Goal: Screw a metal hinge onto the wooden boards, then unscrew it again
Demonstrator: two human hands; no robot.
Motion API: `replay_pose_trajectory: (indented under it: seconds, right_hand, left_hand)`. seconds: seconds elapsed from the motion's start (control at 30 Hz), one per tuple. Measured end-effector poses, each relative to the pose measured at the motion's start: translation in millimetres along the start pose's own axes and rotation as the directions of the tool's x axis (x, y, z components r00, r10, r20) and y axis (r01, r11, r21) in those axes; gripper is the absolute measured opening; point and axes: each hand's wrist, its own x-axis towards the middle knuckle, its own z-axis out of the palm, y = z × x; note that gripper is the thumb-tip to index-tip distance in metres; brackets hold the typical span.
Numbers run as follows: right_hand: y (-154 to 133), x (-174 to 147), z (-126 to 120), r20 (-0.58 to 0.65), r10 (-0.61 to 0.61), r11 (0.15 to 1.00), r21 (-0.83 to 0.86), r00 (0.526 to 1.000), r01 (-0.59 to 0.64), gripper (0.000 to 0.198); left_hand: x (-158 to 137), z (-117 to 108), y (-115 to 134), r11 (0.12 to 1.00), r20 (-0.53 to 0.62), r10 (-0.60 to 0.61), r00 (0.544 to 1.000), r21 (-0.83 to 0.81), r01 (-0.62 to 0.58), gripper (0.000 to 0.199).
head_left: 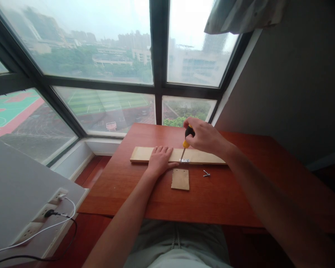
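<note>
A long pale wooden board [203, 157] lies across the table. Near its middle, at the front edge, sits a small metal hinge [185, 160]. My right hand [202, 134] is closed around the black and yellow handle of a screwdriver [185, 144], whose tip meets the hinge at a slight tilt. Flat on the board, left of the hinge, my left hand [160, 160] presses down with its fingers stretched out. Just in front of the board lies a small square wooden piece [180, 179] with two dark holes along its far edge.
A few screws [206, 174] lie on the reddish-brown table [123, 193] right of the square piece. Large windows rise behind the table, and a grey wall [281, 85] stands at the right. Plugged cables [69, 216] hang from wall sockets [43, 213] at the lower left.
</note>
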Motion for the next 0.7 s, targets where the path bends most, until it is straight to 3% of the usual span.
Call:
replay_pose_trajectory:
  seconds: [0.1,0.2,0.33,0.43,0.7]
  right_hand:
    - [-1.8,0.5,-1.4,-0.010,0.036,0.997,-0.067,0.999,-0.036,0.014]
    - [-2.5,2.2,-1.6,-0.022,0.081,0.988,-0.133,0.996,-0.083,0.024]
    - [-0.5,2.4,-0.1,-0.007,0.032,0.998,-0.048,0.999,-0.032,0.017]
    - [-0.3,0.8,0.3,0.001,0.006,1.000,0.005,1.000,-0.006,0.026]
    - [0.0,1.1,1.4,-0.041,0.081,0.992,-0.089,0.996,-0.084,0.020]
  left_hand:
    - [0.1,-0.3,-0.3,1.000,0.005,0.003,1.000,-0.003,-0.003,0.067]
    - [0.1,-1.4,-0.4,1.000,0.016,-0.005,1.000,-0.003,0.005,0.066]
    - [0.0,-2.1,-0.3,1.000,0.014,-0.007,1.000,-0.001,0.007,0.066]
    - [0.0,-1.6,-0.3,1.000,0.006,0.003,1.000,0.000,-0.003,0.067]
    - [0.3,0.2,-0.9,1.000,0.000,0.005,1.000,0.004,-0.005,0.073]
